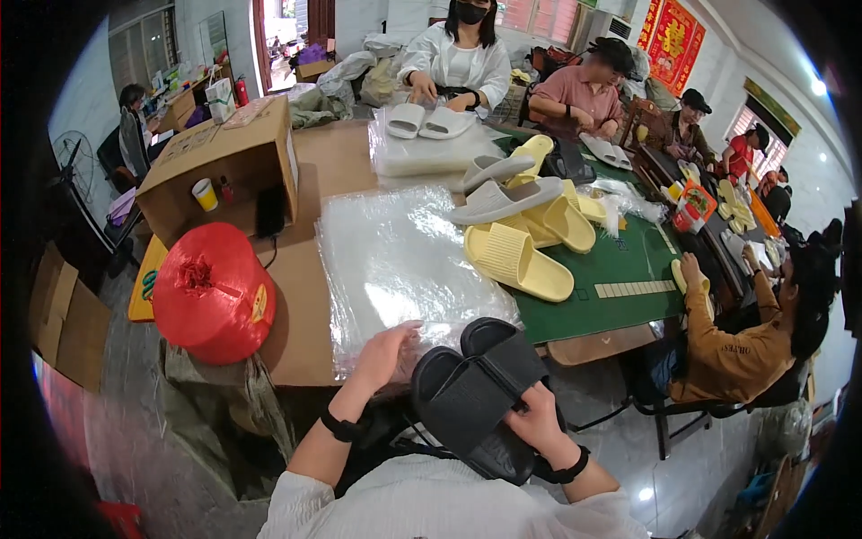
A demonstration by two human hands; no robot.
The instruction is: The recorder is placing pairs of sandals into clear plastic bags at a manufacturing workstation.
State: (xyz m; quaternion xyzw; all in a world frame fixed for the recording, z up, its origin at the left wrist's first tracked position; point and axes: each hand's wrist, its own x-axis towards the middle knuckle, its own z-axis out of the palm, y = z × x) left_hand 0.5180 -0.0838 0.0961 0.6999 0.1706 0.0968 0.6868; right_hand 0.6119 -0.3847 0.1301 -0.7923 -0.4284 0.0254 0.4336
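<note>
The room was well lit. Daylight was let in through the windows (530,13) at the back, and two small round lamps (818,87) were seen shining white high on the right. Strong white glare was thrown off the stack of clear plastic bags (395,260), so their surface was washed out. A small bright spot was seen on the shiny floor (645,493). Soft dark shadows were cast under the table edge (305,382). The picture was bent into a round shape, with black corners. Straight lines were curved near the rim, and things there were blurred and squeezed. The middle was kept fairly sharp.
</note>
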